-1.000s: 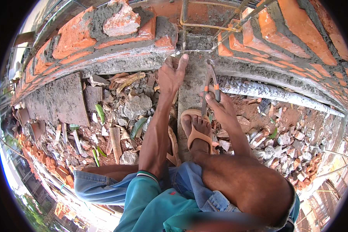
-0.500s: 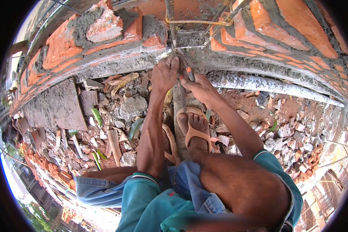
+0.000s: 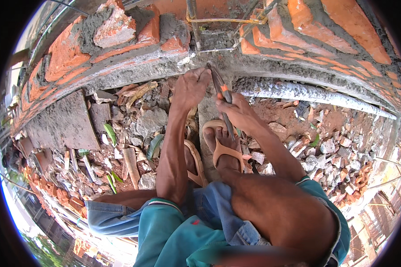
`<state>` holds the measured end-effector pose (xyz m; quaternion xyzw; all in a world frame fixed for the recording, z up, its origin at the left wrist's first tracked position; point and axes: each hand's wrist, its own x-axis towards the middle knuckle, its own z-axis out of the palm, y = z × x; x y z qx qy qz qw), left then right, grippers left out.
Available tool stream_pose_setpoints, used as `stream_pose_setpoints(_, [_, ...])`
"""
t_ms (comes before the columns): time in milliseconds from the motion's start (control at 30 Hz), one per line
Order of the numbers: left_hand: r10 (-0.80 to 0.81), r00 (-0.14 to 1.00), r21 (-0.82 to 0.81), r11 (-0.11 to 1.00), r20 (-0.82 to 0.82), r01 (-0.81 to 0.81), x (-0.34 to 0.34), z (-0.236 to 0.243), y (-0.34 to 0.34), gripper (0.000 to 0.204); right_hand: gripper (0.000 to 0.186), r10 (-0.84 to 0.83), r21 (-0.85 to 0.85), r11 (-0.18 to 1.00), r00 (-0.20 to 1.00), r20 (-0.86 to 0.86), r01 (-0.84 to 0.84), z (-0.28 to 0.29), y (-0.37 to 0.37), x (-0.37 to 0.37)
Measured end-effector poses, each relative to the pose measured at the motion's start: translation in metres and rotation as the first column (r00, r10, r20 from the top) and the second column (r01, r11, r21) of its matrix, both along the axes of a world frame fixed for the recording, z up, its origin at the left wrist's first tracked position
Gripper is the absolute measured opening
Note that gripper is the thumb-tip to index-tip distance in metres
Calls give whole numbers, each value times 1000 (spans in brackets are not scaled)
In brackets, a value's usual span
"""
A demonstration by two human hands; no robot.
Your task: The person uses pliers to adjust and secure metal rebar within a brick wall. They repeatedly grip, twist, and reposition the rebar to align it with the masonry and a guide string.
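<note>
My right hand (image 3: 237, 109) is wrapped round a pair of dark pincers (image 3: 218, 82) with orange bands on the handles. Their jaws point up and away, toward the concrete ledge, and the handles lie close together in my grip. My left hand (image 3: 192, 86) is closed just left of the jaws, thumb and fingers pinched together. Whatever is between those fingers is too small or hidden to make out. Both hands are low over the near side of the concrete ledge (image 3: 133, 73), above my sandalled feet (image 3: 225, 149).
Brick walls (image 3: 294, 35) with wet-looking mortar rise left and right beyond the ledge. Between them stand steel bars (image 3: 194, 26) with a tie ring. A whitish pipe (image 3: 307, 98) lies at the right. Rubble (image 3: 153, 122), leaves and a board (image 3: 62, 124) cover the ground.
The pincers have tilted and swung to the right, and their handles have come together. My right hand has moved slightly right and nearer to me. My left hand stays pinched beside the jaws.
</note>
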<state>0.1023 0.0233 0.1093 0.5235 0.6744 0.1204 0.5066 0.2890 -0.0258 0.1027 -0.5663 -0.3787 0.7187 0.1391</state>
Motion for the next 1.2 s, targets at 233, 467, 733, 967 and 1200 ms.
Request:
stream_pose_setpoints(233, [-463,886,-61,885,-13,462,1,2,-53,43,39,24,-124,992,980,198,1,29,-98,103])
stream_pose_setpoints(467, [-272,840,81,934,-469,347,-56,105,-22,54,41,-196,48,978,972,-134,204,30,-73,87])
stream_pose_setpoints(733, [270,901,763,639,-341,97,-7,106,34,23,59,-77,121,986,958,-276,114,57,-30,27])
stream_pose_setpoints(967, [135,966,669,700,221,-251,17,100,20,24,56,16,289,957,990,-140,25,71,-5,23])
stream_pose_setpoints(1200, [356,735,331,720,577,-610,25,86,30,29,48,5,345,937,985,-171,55,72,12,19])
